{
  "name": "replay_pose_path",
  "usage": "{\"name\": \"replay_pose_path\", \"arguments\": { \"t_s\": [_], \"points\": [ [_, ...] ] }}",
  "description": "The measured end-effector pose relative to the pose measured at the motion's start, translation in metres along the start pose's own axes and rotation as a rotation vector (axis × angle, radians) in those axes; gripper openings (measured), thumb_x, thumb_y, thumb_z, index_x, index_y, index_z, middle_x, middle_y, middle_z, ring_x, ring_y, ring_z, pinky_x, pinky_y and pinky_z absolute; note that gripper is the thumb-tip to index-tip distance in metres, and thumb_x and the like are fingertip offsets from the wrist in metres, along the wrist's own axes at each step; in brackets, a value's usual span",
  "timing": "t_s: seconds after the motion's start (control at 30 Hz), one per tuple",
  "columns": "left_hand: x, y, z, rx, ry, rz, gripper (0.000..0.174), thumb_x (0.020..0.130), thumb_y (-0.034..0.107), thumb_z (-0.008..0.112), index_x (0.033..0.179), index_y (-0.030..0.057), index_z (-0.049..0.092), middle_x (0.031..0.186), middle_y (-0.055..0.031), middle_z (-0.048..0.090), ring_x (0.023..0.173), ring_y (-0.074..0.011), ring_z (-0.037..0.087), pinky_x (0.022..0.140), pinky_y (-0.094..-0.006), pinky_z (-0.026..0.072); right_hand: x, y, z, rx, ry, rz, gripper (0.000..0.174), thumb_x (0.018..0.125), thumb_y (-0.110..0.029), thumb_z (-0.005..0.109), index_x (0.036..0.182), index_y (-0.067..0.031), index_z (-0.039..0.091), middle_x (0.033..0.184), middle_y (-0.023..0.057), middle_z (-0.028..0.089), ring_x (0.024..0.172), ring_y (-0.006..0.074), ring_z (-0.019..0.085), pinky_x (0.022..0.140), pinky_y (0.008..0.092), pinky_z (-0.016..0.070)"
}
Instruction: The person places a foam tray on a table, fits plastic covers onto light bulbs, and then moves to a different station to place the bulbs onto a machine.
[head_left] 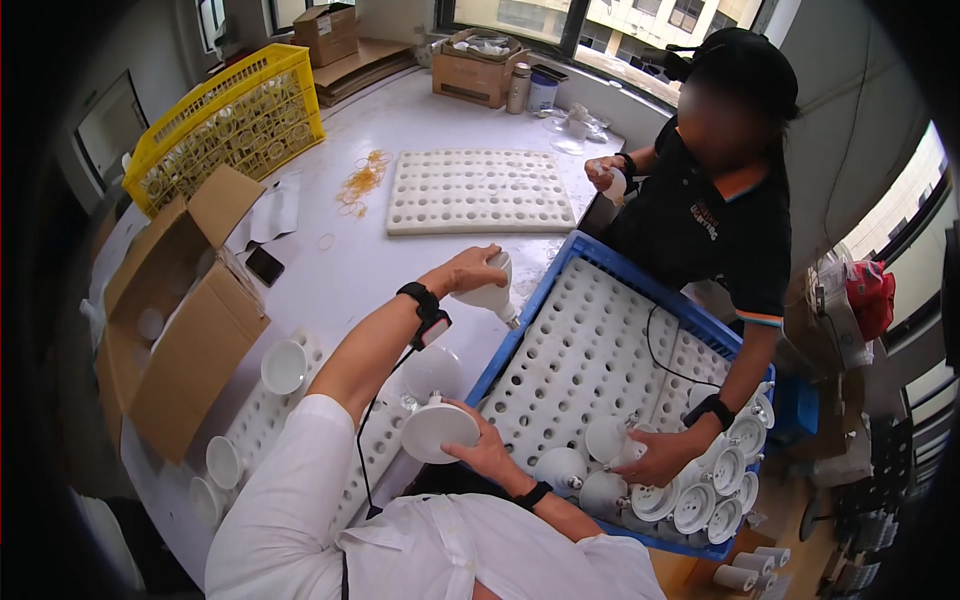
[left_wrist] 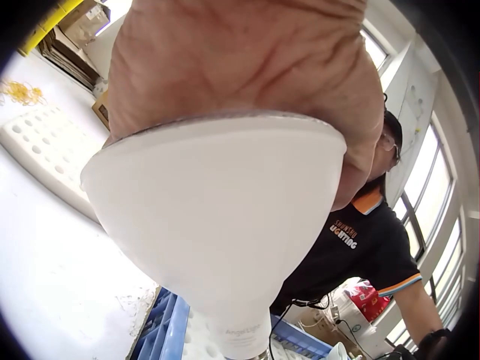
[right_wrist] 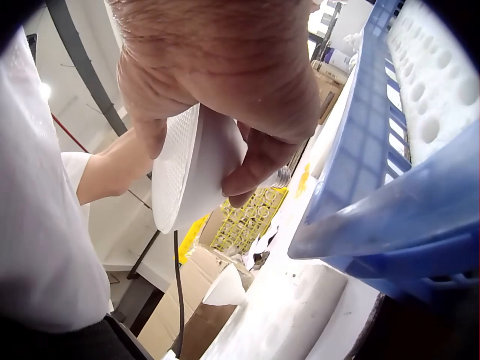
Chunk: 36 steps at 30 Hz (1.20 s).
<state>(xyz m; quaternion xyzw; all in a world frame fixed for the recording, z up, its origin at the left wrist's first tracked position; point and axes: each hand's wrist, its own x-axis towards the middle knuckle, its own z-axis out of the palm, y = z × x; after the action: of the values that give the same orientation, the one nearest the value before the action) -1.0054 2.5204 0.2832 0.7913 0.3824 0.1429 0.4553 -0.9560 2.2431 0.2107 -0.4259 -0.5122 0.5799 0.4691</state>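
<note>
My left hand (head_left: 468, 271) grips a white reflector-shaped light bulb (left_wrist: 217, 202) by its wide face. Its narrow neck and metal cap point down at the rim of the blue crate (head_left: 548, 281). My right hand (head_left: 492, 453) holds a second white bulb (head_left: 424, 438) close to my body, left of the crate. In the right wrist view, thumb and fingers pinch this bulb (right_wrist: 202, 169) across its edge, its textured face turned aside. A white foam tray (head_left: 575, 345) with rows of holes lies in the crate. Another bulb (head_left: 434, 368) is just behind the right hand's bulb.
Opposite, a person in a black shirt (head_left: 735, 230) reaches into several bulbs (head_left: 693, 510) at the crate's near right end. A foam board (head_left: 480, 190), yellow basket (head_left: 225, 125), rubber bands (head_left: 365, 180), phone (head_left: 265, 266) and open cardboard box (head_left: 205, 350) stand on the table.
</note>
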Motion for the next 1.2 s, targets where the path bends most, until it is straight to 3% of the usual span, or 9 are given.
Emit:
{"name": "replay_pose_path", "arguments": {
  "t_s": [0.2, 0.33, 0.47, 0.5, 0.57, 0.67, 0.8, 1.13, 1.2],
  "points": [
    [-0.038, -0.005, -0.013, 0.016, -0.017, -0.035, 0.092, 0.057, 0.033, 0.061, 0.135, -0.0056, 0.03, 0.122, -0.0233, 0.049, 0.107, -0.0287, 0.051, 0.091, -0.0276, 0.0383, -0.001, 0.004, -0.003, -0.034, -0.001, 0.003, 0.065, 0.071, -0.008, 0.069, 0.13, -0.0066, 0.042, 0.122, 0.008, 0.053, 0.109, 0.0148, 0.05, 0.094, 0.0287, 0.0392],
    [-0.081, -0.018, -0.019, -0.111, 0.075, 0.151, 0.095, 0.057, 0.033, 0.06, 0.137, -0.0048, 0.024, 0.132, -0.0232, 0.039, 0.118, -0.0297, 0.043, 0.1, -0.0291, 0.0319, 0.002, 0.001, -0.008, -0.096, 0.035, 0.024, 0.065, 0.07, -0.011, 0.07, 0.129, -0.007, 0.043, 0.123, 0.0098, 0.052, 0.11, 0.0173, 0.051, 0.094, 0.0302, 0.0399],
    [-0.131, -0.03, -0.024, -0.104, 0.231, 0.316, 0.096, 0.057, 0.033, 0.059, 0.138, -0.0038, 0.021, 0.139, -0.0244, 0.03, 0.126, -0.0314, 0.035, 0.106, -0.032, 0.0262, 0.015, 0.013, 0.007, -0.2, -0.1, -0.025, 0.068, 0.069, -0.011, 0.07, 0.13, -0.0073, 0.041, 0.127, 0.0122, 0.048, 0.114, 0.0209, 0.049, 0.095, 0.0319, 0.0393],
    [-0.144, -0.031, -0.026, -0.11, 0.248, 0.311, 0.097, 0.056, 0.031, 0.059, 0.138, -0.0028, 0.021, 0.141, -0.0241, 0.025, 0.13, -0.032, 0.03, 0.108, -0.0336, 0.023, 0.02, 0.017, 0.014, -0.359, -0.158, -0.131, 0.068, 0.068, -0.012, 0.07, 0.129, -0.0074, 0.041, 0.128, 0.0128, 0.047, 0.115, 0.0231, 0.049, 0.096, 0.0325, 0.0395],
    [-0.171, -0.035, -0.029, -0.103, 0.305, 0.313, 0.097, 0.056, 0.03, 0.06, 0.139, -0.0022, 0.02, 0.142, -0.0233, 0.025, 0.13, -0.0316, 0.03, 0.108, -0.0339, 0.0232, 0.032, 0.03, 0.031, -0.586, -0.289, -0.281, 0.069, 0.067, -0.016, 0.07, 0.128, -0.0105, 0.041, 0.132, 0.0128, 0.042, 0.114, 0.0299, 0.048, 0.092, 0.0356, 0.0432],
    [-0.212, -0.037, -0.034, -0.068, 0.397, 0.3, 0.097, 0.055, 0.027, 0.06, 0.139, -0.0005, 0.02, 0.143, -0.0204, 0.025, 0.131, -0.0296, 0.03, 0.108, -0.0346, 0.0228, 0.046, 0.035, 0.062, -0.792, -0.52, -0.215, 0.07, 0.067, -0.019, 0.069, 0.13, -0.0141, 0.039, 0.134, 0.0101, 0.041, 0.109, 0.0308, 0.051, 0.085, 0.0385, 0.0467],
    [-0.26, -0.042, -0.044, -0.027, 0.516, 0.243, 0.094, 0.053, 0.022, 0.059, 0.138, 0.0015, 0.023, 0.143, -0.0186, 0.026, 0.13, -0.0281, 0.031, 0.108, -0.0347, 0.0226, 0.063, 0.055, 0.097, -0.908, -0.632, -0.228, 0.066, 0.07, -0.024, 0.065, 0.13, -0.0171, 0.039, 0.133, 0.0058, 0.042, 0.098, 0.0303, 0.057, 0.076, 0.0407, 0.0497],
    [-0.327, -0.068, -0.055, 0.03, 0.681, 0.18, 0.093, 0.055, 0.022, 0.064, 0.136, 0.0005, 0.025, 0.142, -0.0202, 0.028, 0.126, -0.0309, 0.036, 0.105, -0.0344, 0.0274, 0.08, 0.075, 0.149, -0.807, -0.639, -0.301, 0.066, 0.07, -0.029, 0.065, 0.13, -0.0149, 0.041, 0.129, 0.0085, 0.046, 0.102, 0.0302, 0.055, 0.082, 0.0394, 0.048],
    [-0.334, -0.065, -0.055, -0.011, 0.679, 0.204, 0.093, 0.056, 0.02, 0.062, 0.137, 0.0001, 0.021, 0.143, -0.019, 0.025, 0.132, -0.0281, 0.027, 0.109, -0.035, 0.02, 0.074, 0.083, 0.148, -0.777, -0.599, -0.249, 0.067, 0.07, -0.029, 0.065, 0.131, -0.0158, 0.04, 0.129, 0.0087, 0.045, 0.103, 0.0289, 0.055, 0.084, 0.0385, 0.0471]
  ]
}}
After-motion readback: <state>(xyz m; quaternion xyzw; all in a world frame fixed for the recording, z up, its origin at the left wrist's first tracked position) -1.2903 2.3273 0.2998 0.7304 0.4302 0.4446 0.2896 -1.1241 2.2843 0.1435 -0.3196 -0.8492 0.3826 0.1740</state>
